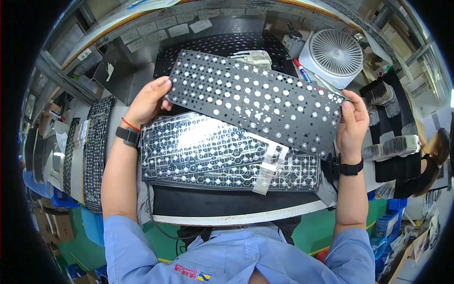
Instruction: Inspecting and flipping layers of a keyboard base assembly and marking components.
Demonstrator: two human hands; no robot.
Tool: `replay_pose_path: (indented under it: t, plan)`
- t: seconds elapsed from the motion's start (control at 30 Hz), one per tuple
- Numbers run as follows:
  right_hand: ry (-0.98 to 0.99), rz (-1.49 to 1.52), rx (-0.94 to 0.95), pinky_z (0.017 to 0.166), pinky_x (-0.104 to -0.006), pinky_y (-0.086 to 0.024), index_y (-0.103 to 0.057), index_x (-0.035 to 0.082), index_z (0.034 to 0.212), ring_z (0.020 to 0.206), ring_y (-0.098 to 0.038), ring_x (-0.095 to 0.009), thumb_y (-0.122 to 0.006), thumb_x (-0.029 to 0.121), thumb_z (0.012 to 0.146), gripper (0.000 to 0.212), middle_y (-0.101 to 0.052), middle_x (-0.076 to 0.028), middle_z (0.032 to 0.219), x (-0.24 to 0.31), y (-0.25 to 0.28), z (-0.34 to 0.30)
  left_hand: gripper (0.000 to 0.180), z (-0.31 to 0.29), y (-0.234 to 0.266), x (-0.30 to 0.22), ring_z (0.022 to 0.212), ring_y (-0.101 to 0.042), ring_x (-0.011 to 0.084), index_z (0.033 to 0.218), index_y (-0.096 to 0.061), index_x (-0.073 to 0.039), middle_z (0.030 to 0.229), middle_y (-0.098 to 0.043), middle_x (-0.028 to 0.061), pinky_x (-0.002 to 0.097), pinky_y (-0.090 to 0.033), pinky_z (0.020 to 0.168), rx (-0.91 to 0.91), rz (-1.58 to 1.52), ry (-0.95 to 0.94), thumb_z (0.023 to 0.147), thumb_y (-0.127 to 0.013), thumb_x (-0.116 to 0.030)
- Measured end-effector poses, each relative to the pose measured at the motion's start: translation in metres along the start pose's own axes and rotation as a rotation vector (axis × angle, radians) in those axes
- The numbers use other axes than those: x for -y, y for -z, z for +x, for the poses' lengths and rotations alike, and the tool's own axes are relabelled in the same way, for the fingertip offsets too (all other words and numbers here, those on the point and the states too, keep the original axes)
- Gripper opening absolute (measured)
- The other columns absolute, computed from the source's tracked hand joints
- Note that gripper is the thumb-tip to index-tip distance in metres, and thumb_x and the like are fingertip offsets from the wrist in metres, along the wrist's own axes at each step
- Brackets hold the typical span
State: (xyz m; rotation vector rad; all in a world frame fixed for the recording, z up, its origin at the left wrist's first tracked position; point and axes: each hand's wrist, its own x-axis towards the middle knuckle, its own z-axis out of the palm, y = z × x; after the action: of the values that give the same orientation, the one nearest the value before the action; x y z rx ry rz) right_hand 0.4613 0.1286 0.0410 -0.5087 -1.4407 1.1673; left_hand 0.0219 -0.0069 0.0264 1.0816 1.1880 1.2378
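A black perforated keyboard plate (246, 90) with rows of pale round spots is held up, tilted down to the right, between my two hands. My left hand (150, 97) pinches its left end, and my right hand (352, 120) grips its right end. Under it on the bench lies a stack of clear keyboard membrane sheets (203, 146) with printed traces and round dots. From the membranes a pale connector tail (267, 165) sticks out toward me. Behind the held plate, more black dotted sheets (222, 42) lie partly hidden, with a small white stack (253, 57) on top.
A white round fan (336, 52) stands at the back right, beside a metal canister (294, 42) and a red-and-blue marker (302, 70). Stacked keyboard sheets (98, 151) lie at the left. Bundles of strips (392, 146) sit on black sheets at the right, near another person (432, 161).
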Motion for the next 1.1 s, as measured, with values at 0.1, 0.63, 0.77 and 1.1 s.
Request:
replay_pose_path:
  t: [0.1,0.63,0.77,1.1]
  plan:
    - [0.005,0.005,0.076,0.061,-0.0171,-0.039,-0.049,-0.004,0.125,0.064,-0.052,-0.005,-0.051,0.016,0.097,0.034,-0.063,-0.004,0.078,0.005,-0.002,0.0,0.025,0.0,0.01,0.004,0.054,-0.047,0.0007,0.101,-0.057,-0.005,0.074,-0.057,-0.0044,0.0171,-0.043,0.056,-0.023,-0.051,-0.047,0.099,-0.051,-0.029]
    - [-0.204,-0.243,0.071,0.07,-0.0211,-0.042,-0.054,0.001,0.123,0.08,-0.053,-0.007,-0.047,0.026,0.1,0.035,-0.063,-0.003,0.096,-0.006,0.0,0.009,0.022,0.005,0.032,0.014,0.07,-0.056,0.0079,0.095,-0.056,-0.011,0.07,-0.053,-0.0057,0.0203,-0.044,0.064,-0.341,-0.293,-0.101,0.099,-0.05,-0.031]
    - [-0.271,-0.338,0.202,0.079,-0.0224,-0.042,-0.055,0.003,0.125,0.089,-0.054,-0.008,-0.051,0.025,0.098,0.035,-0.064,-0.004,0.102,-0.005,0.0,0.007,0.028,0.007,0.022,0.008,0.088,-0.061,0.0136,0.118,-0.048,-0.01,0.102,-0.063,0.0066,0.022,-0.048,0.07,-0.47,-0.249,-0.098,0.1,-0.046,-0.031]
    - [0.005,-0.503,0.639,0.099,-0.0352,-0.038,-0.066,0.003,0.113,0.11,-0.055,-0.024,-0.066,0.02,0.085,0.033,-0.063,-0.012,0.115,0.006,-0.009,0.004,0.045,0.003,0.02,0.006,0.094,-0.06,0.0132,0.141,-0.037,-0.007,0.12,-0.059,0.0104,0.0219,-0.048,0.074,-0.334,-0.168,-0.051,0.102,-0.041,-0.029]
